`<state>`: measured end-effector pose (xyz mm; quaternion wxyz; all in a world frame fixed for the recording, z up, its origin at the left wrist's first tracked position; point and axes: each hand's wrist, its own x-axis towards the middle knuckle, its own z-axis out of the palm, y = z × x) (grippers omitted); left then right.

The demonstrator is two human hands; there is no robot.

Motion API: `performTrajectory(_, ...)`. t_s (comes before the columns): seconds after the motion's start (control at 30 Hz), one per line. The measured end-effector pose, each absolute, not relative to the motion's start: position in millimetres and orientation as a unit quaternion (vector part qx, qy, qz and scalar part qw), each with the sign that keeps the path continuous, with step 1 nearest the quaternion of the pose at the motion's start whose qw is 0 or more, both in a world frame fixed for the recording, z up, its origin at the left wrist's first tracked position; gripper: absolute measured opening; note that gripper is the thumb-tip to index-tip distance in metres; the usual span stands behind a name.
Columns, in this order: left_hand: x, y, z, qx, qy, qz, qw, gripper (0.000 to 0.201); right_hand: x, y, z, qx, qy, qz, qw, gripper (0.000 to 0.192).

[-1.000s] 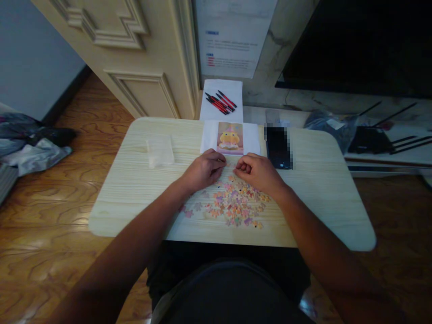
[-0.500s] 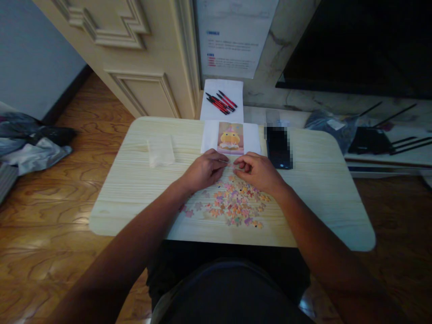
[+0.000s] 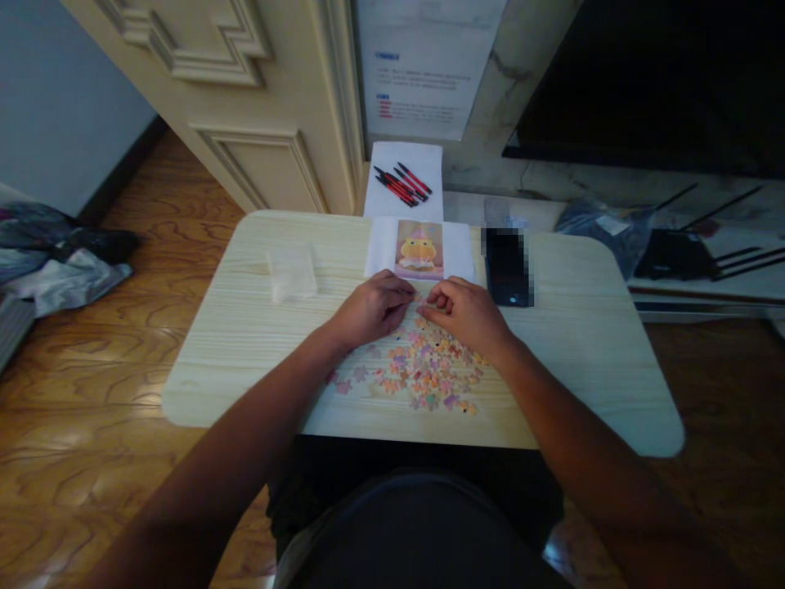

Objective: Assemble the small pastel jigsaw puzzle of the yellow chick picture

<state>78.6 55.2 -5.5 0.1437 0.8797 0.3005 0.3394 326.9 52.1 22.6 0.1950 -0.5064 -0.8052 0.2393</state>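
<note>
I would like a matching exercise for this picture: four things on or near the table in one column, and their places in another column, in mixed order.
Things:
1. puzzle pieces
2. pens
3. clear plastic bag
4. phone

Places:
A. on the table, to the right of the duck picture
B. on white paper beyond the table's far edge
C. on the left part of the table, apart from both hands
D. spread on the table just near side of the left hand and right hand

Pairs: 1-D, 2-B, 3-C, 4-A
</note>
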Motion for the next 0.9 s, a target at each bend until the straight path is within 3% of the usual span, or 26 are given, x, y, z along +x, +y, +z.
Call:
performTrajectory(0.33,78.8,54.6,-3.9,0.879,0.303,0.335,0.151,0.023,322.3,50.8,23.2,-0.513,-0.810,0.215,0.188,0.022)
performTrajectory(0.9,78.7,54.0,-4.0,0.881,0.306,0.334,0.136,0.025,333.2,53.4,22.6,-0.491,-0.806,0.256,0.209,0.009)
